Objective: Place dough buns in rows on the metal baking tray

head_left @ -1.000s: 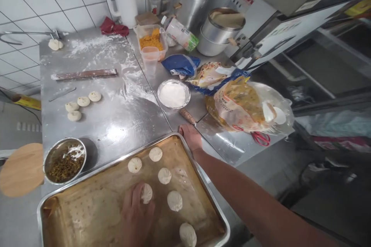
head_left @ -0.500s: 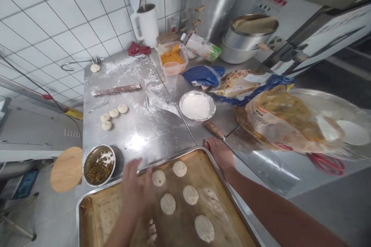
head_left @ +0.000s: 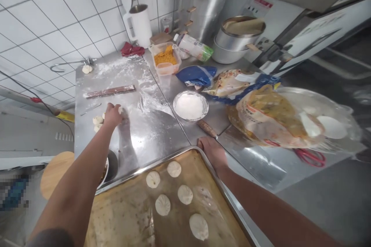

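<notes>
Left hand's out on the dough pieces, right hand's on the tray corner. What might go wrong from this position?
1. The left hand covers several small round dough pieces lying close together; gripping one may squash or drag its neighbours.
2. The left forearm passes over the metal bowl of chopped filling and could knock it.
3. The right hand rests on the corner of the paper-lined metal baking tray; leaning there might shift it.

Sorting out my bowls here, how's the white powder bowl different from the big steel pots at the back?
The powder bowl is small, shallow and sits alone mid-counter, filled with white powder. The stacked pots are larger, deeper, one inside another, topped with something tan and flat. Both are round, shiny metal.
</notes>
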Available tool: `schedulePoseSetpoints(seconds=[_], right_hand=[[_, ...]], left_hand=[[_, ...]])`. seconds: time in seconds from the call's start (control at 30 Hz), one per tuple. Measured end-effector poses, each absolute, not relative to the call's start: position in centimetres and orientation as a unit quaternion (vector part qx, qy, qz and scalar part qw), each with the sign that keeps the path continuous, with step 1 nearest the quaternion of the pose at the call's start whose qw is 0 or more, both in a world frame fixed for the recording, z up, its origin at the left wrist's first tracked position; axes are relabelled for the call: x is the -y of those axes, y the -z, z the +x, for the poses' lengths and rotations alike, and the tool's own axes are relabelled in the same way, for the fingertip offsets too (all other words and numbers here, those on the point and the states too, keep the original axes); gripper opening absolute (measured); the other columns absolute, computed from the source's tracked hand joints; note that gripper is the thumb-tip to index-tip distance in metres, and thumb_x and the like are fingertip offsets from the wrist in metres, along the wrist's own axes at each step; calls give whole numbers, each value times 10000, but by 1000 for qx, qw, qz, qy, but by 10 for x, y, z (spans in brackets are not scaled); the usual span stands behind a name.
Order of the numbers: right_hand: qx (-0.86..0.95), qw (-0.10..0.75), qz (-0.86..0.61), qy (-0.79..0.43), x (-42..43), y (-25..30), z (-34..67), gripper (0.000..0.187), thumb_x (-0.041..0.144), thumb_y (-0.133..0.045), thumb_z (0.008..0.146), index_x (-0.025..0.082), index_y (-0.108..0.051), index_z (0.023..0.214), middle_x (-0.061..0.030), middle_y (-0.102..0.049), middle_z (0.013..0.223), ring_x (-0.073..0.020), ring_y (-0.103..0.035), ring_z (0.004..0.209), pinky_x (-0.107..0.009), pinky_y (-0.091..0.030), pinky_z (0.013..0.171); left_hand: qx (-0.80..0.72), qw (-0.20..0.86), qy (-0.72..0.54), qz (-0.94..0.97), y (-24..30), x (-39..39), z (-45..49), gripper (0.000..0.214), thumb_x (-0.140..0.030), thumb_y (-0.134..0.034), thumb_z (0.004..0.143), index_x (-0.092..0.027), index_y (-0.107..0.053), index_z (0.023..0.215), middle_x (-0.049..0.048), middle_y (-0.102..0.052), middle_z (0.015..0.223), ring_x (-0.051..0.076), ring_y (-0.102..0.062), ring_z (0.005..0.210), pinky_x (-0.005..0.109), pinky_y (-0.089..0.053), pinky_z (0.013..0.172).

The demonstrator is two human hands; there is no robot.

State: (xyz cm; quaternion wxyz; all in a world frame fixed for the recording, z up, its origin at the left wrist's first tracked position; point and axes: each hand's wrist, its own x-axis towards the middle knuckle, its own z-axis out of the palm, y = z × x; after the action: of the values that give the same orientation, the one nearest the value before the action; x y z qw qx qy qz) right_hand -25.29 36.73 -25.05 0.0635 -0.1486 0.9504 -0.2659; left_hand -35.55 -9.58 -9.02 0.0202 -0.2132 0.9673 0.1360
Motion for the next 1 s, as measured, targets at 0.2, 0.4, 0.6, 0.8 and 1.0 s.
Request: schedulePoseSetpoints(seconds=[0.2,0.4,0.6,0.8,1.0], right_hand=[[-958,78,-134,242,-365,254,-248,179,352,-584,1022,192,-664,1005,-39,-677,1044,-201,-627,994,-397,-532,913],[-958,85,-130,241,-364,253,-244,196,370,-565,1031,197,-652,995,-34,-668,1032,-203,-620,987,-401,-524,921],[-954,96,-136,251,-362,246,-245,158,318,-561,1022,189,-645,984,-32,-657,1021,-199,-606,968,-382,-507,896],[-951,106,-134,259,-360,242,-247,165,246,-488,1001,199,-624,919,-40,-636,952,-200,-560,917,-344,-449,836],[-949,113,-133,264,-362,242,-246,161,340,-537,1011,206,-606,953,-23,-622,987,-199,-568,935,-366,-463,869]], left_hand=[[-919,-22,-283,-273,74,45,-252,509,-442,-554,883,-205,-601,1332,114,-584,1374,291,-604,1229,536,-510,1108],[-771,185,-527,-304,65,-45,-56,548,-515,-721,791,-225,-683,1253,116,-748,1177,272,-735,885,427,-650,743],[-906,121,-322,-246,73,-128,58,524,-340,-701,832,-353,-601,1346,94,-684,1315,281,-747,1032,429,-671,796],[-959,124,-215,-135,119,-163,75,425,-185,-626,863,-286,-604,1276,101,-724,1203,288,-731,1099,488,-655,939],[-967,89,-196,-136,147,-172,95,582,-185,-641,852,-324,-553,1410,117,-711,1294,313,-716,1181,517,-652,987]])
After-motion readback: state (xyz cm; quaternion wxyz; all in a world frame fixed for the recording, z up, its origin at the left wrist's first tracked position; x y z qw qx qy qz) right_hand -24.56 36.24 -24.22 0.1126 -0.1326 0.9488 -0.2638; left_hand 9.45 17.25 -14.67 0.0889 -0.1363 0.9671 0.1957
